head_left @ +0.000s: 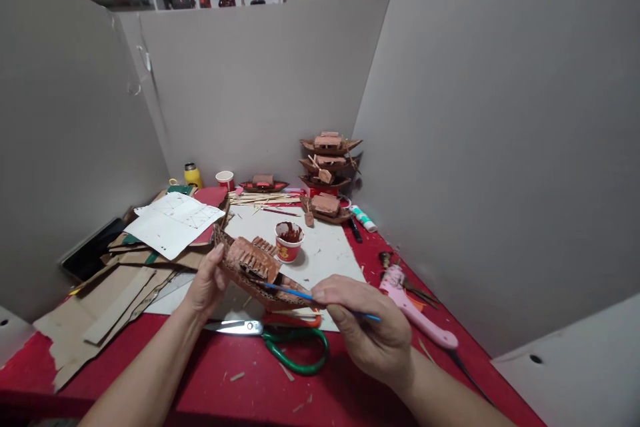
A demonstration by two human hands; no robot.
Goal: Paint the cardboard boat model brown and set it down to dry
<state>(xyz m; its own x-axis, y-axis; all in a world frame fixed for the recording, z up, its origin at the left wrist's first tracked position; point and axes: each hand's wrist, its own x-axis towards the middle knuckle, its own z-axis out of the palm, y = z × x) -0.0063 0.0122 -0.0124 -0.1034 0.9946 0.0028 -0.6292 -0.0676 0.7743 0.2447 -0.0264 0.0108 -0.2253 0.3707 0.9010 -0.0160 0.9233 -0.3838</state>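
In my left hand (209, 280) is one end of a brown cardboard model boat (255, 260), tilted above the table with its roofed cabin facing up. My right hand (367, 323) pinches a blue-handled paintbrush (295, 291), whose tip reaches the boat's side by the cabin; the bristles are hard to make out. Behind the boat stands a paper cup (289, 243) smeared inside with dark brown paint. Below the boat lie scissors (295, 347) with green handles, and an orange-handled tool (295, 317) shows partly behind them.
More model boats (330, 160) are stacked at the back right. Thin sticks (265, 199) lie behind the cup. Cardboard pieces (125, 300) and a marked paper sheet (173, 220) cover the left. A pink glue gun (415, 313) lies at right. Grey panels (260, 80) surround the table.
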